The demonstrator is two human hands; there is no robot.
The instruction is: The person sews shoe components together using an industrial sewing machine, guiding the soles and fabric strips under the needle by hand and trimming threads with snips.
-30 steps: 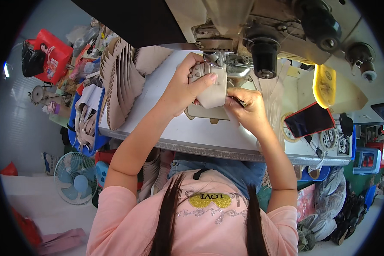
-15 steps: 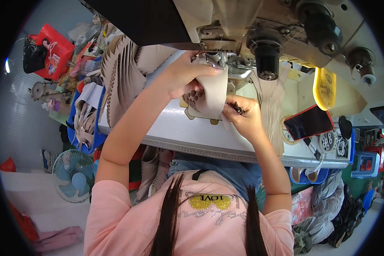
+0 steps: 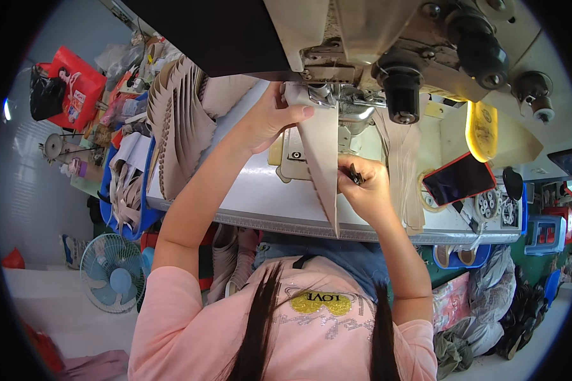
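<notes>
A beige leather-like piece [image 3: 322, 149] lies under the presser foot [image 3: 323, 95] of a sewing machine [image 3: 356, 54], its narrow pointed end stretching towards me. My left hand [image 3: 270, 122] is closed on the piece's upper left edge, thumb on top beside the foot; its other fingers are partly hidden. Lower down, along the right edge of the piece, my right hand [image 3: 367, 187] is closed around small dark thread snips [image 3: 356, 175]. Whether its fingertips also pinch the piece cannot be told. Left of the piece, a metal plate [image 3: 293, 155] shows on the machine bed.
Stacked beige pieces [image 3: 181, 127] stand at the left, and long beige strips [image 3: 403, 165] lie at the right. A red-edged phone [image 3: 461, 181] rests beyond them. A blue crate [image 3: 147, 216] sits left of the table; a ruler strip [image 3: 286, 227] runs along its front edge.
The beige piece was curled over with its perforated part showing; now it hangs straighter, its tip pointing towards me. My left fingers have shifted up. My right hand has moved slightly towards me.
</notes>
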